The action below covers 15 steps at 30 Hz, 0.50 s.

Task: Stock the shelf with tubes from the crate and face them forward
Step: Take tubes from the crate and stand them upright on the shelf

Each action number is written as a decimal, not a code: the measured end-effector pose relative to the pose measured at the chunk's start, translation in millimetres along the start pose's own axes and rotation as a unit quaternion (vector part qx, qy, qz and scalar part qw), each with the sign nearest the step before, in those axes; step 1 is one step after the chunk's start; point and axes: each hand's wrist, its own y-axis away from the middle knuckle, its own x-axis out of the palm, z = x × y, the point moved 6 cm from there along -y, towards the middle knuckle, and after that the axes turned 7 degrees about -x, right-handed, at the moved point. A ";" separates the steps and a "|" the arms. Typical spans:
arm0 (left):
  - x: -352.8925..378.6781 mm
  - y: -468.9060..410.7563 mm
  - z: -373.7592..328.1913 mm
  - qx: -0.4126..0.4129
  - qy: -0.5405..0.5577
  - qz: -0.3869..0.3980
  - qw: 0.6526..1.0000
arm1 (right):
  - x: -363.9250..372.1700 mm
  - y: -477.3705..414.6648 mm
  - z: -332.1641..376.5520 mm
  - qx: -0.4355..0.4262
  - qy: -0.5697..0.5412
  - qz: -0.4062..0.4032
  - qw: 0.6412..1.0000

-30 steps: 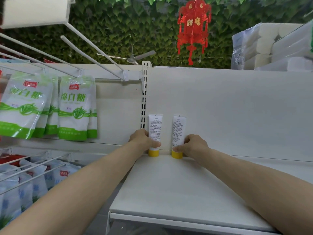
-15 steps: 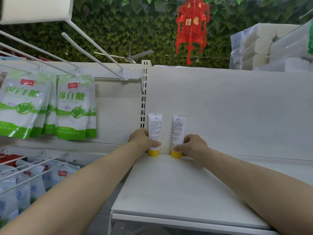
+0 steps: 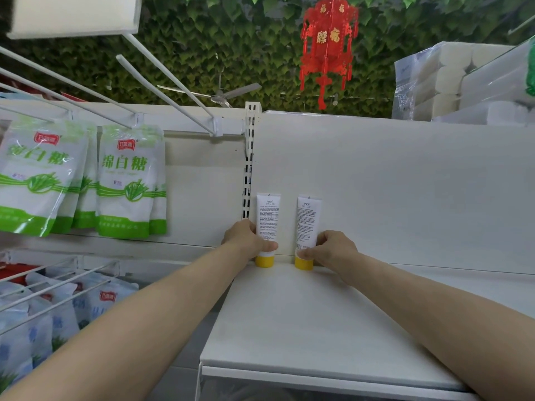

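Green leaf covering (image 3: 231,53) fills the top, a red paper lantern (image 3: 328,47) and ceiling fan (image 3: 215,95) hanging there. Sugar bags (image 3: 130,180) hang on wire hooks (image 3: 162,82) left; toilet-paper packs (image 3: 428,79) top the back panel's (image 3: 405,183) right end.

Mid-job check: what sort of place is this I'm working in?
Most likely a grocery shop or supermarket aisle: a retail shelf with the left tube and right tube standing on yellow caps, bagged sugar hanging from wire hooks, and wrapped paper rolls stacked above.
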 end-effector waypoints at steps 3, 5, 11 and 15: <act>0.9 -0.3 0.8 -0.001 0.003 0.001 1.000 | 0.5 2.0 -1.9 0.000 0.002 0.008 1.000; 0.7 -1.8 0.7 -0.004 0.002 0.006 1.000 | -1.6 2.8 -1.5 -0.003 0.005 0.015 1.000; -11.7 7.9 -10.1 -0.026 -0.006 -0.012 1.000 | -40.5 21.9 13.3 -0.005 0.041 -0.029 0.999; -23.7 41.1 -27.9 -0.029 -0.012 -0.048 0.998 | -77.4 47.2 25.2 -0.024 0.057 -0.060 0.996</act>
